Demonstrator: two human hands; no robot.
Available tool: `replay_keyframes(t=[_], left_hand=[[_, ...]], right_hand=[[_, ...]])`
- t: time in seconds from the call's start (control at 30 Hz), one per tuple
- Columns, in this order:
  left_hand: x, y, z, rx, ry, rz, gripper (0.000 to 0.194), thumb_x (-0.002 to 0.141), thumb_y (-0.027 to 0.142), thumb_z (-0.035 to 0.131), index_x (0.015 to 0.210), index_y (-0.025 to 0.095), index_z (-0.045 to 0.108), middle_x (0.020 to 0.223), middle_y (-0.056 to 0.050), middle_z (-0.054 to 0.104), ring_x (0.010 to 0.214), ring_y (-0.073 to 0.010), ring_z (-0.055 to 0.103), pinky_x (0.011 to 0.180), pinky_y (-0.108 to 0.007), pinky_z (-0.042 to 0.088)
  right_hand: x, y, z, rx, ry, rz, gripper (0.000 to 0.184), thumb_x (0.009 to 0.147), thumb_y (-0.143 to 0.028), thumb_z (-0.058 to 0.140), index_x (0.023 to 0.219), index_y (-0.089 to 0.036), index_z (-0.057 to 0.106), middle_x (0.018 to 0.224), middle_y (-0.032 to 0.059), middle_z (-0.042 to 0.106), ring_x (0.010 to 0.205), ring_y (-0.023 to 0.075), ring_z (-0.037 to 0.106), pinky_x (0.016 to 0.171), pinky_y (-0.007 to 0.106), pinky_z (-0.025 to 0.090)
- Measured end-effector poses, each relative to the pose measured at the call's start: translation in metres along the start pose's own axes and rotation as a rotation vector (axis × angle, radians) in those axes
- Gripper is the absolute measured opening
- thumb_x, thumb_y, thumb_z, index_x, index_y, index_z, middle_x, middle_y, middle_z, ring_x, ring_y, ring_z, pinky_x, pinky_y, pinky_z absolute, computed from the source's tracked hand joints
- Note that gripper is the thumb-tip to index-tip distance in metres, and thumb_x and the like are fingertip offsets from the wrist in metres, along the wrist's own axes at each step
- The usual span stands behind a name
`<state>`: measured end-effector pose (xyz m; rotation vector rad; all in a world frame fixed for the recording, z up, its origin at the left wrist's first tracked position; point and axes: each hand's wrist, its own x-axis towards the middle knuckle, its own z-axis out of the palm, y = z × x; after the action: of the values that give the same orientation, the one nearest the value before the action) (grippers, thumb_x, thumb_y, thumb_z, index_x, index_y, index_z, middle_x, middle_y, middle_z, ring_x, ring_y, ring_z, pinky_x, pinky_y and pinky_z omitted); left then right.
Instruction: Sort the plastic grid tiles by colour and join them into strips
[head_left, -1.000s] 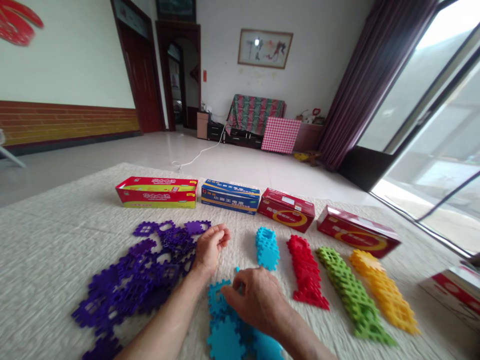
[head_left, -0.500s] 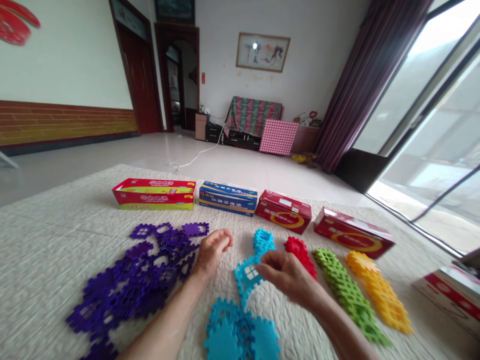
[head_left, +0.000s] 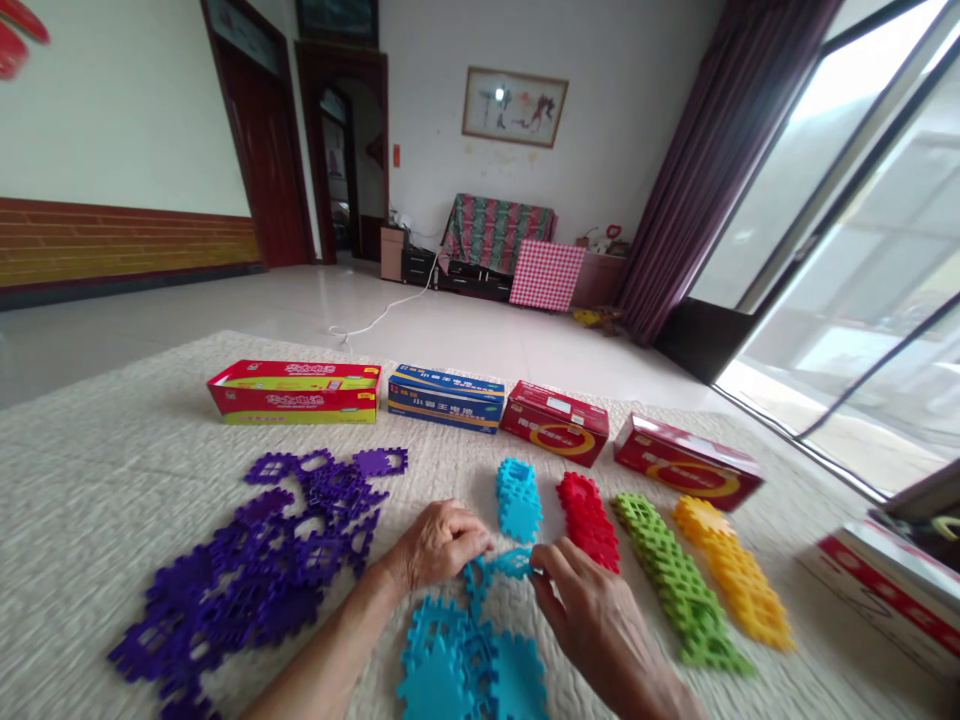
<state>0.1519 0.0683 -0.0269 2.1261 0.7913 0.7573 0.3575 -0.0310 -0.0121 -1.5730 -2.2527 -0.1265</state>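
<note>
My right hand [head_left: 589,605] pinches the right end of a light-blue interlocking plastic tile [head_left: 514,563], tilted so that it shows nearly edge-on. My left hand [head_left: 442,545] is closed, its fingertips close by the tile's left end; what they grip, if anything, is hidden. Another blue tile [head_left: 475,588] stands just under the left fingers. Nearer to me lies a loose group of blue tiles [head_left: 435,680]. Beyond the hands is an overlapping row of blue tiles [head_left: 519,505], with a row of red tiles [head_left: 589,520] beside it.
A heap of purple tiles [head_left: 262,570] spreads at left. Rows of green tiles [head_left: 675,580] and yellow tiles [head_left: 731,570] lie at right. Behind stand a red-yellow box [head_left: 300,395], a blue box [head_left: 446,400] and two dark-red boxes [head_left: 559,420]. Another box [head_left: 885,590] sits far right.
My right hand has lifted and tilted the blue tile, and come lower. My left hand has moved right and nearer, up to the tile. The view has shifted slightly.
</note>
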Motion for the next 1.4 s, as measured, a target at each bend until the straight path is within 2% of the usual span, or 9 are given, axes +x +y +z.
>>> replay_keyframes(t=[0.13, 0.27, 0.33, 0.57, 0.77, 0.87, 0.97, 1.17, 1.4], left_hand=[[0.000, 0.002, -0.002, -0.046, -0.032, -0.015, 0.035, 0.086, 0.032, 0.047, 0.069, 0.021, 0.075, 0.064, -0.001, 0.070, 0.071, -0.0188, 0.063, 0.080, -0.030, 0.042], [-0.001, -0.006, -0.003, -0.225, -0.027, -0.151, 0.036, 0.085, 0.038, 0.048, 0.077, 0.014, 0.074, 0.050, 0.000, 0.059, 0.052, -0.0156, 0.056, 0.057, -0.027, 0.042], [-0.001, -0.011, -0.002, -0.296, -0.004, -0.182, 0.039, 0.085, 0.041, 0.049, 0.079, 0.012, 0.073, 0.049, 0.001, 0.055, 0.048, -0.0138, 0.051, 0.052, -0.025, 0.039], [-0.001, -0.014, 0.000, -0.363, 0.037, -0.176, 0.038, 0.083, 0.041, 0.051, 0.080, 0.010, 0.073, 0.050, 0.001, 0.053, 0.051, -0.0124, 0.049, 0.054, -0.024, 0.038], [0.001, -0.008, -0.003, -0.427, 0.117, -0.206, 0.037, 0.082, 0.039, 0.051, 0.082, 0.009, 0.073, 0.050, 0.001, 0.052, 0.051, -0.0119, 0.048, 0.056, -0.024, 0.038], [0.003, -0.007, -0.003, -0.438, 0.132, -0.205, 0.036, 0.082, 0.039, 0.052, 0.081, 0.009, 0.073, 0.049, 0.001, 0.052, 0.052, -0.0117, 0.047, 0.057, -0.024, 0.039], [0.004, -0.009, -0.002, -0.437, 0.132, -0.199, 0.036, 0.083, 0.039, 0.052, 0.081, 0.010, 0.073, 0.050, 0.001, 0.052, 0.052, -0.0118, 0.048, 0.057, -0.024, 0.038], [0.003, -0.013, -0.001, -0.444, 0.131, -0.204, 0.036, 0.082, 0.041, 0.053, 0.080, 0.011, 0.073, 0.049, 0.001, 0.052, 0.051, -0.0121, 0.047, 0.056, -0.025, 0.038], [0.003, -0.010, -0.003, -0.411, 0.166, -0.204, 0.034, 0.083, 0.039, 0.052, 0.081, 0.013, 0.074, 0.050, 0.001, 0.054, 0.053, -0.0132, 0.049, 0.060, -0.026, 0.039]], right_hand=[[0.002, -0.003, -0.004, 0.019, -0.040, 0.001, 0.013, 0.095, -0.019, 0.042, 0.088, -0.022, 0.052, 0.077, -0.0006, 0.055, 0.064, 0.0136, 0.056, 0.058, 0.024, 0.034], [-0.001, -0.001, -0.007, 0.045, -0.072, -0.011, 0.016, 0.097, -0.019, 0.040, 0.086, -0.021, 0.050, 0.075, -0.0012, 0.054, 0.063, 0.0124, 0.054, 0.057, 0.024, 0.032], [-0.001, 0.000, -0.008, 0.050, -0.080, -0.021, 0.017, 0.098, -0.019, 0.039, 0.085, -0.021, 0.050, 0.074, -0.0015, 0.054, 0.062, 0.0119, 0.053, 0.056, 0.023, 0.031], [-0.002, 0.001, -0.010, 0.033, -0.103, -0.022, 0.019, 0.095, -0.015, 0.038, 0.080, -0.021, 0.049, 0.074, -0.0005, 0.055, 0.062, 0.0124, 0.053, 0.056, 0.024, 0.034], [0.003, -0.010, -0.016, 0.152, -0.033, 0.011, 0.017, 0.086, -0.014, 0.047, 0.100, -0.021, 0.054, 0.094, 0.0051, 0.061, 0.084, 0.0182, 0.060, 0.074, 0.030, 0.047], [0.007, -0.016, -0.009, 0.155, -0.076, 0.023, 0.019, 0.081, -0.017, 0.056, 0.100, -0.021, 0.055, 0.099, 0.0064, 0.061, 0.091, 0.0220, 0.059, 0.080, 0.036, 0.048], [0.011, -0.018, -0.004, 0.156, -0.152, 0.084, 0.018, 0.078, -0.018, 0.061, 0.095, -0.021, 0.057, 0.096, 0.0057, 0.061, 0.089, 0.0225, 0.058, 0.078, 0.037, 0.048], [0.012, -0.016, -0.012, 0.228, -0.267, 0.134, 0.026, 0.072, -0.016, 0.067, 0.096, -0.021, 0.059, 0.098, 0.0051, 0.061, 0.092, 0.0223, 0.058, 0.081, 0.036, 0.048], [0.020, 0.003, -0.010, 0.134, -0.034, -0.044, 0.027, 0.081, -0.013, 0.059, 0.106, -0.021, 0.055, 0.119, 0.0091, 0.058, 0.107, 0.0253, 0.055, 0.089, 0.042, 0.046]])
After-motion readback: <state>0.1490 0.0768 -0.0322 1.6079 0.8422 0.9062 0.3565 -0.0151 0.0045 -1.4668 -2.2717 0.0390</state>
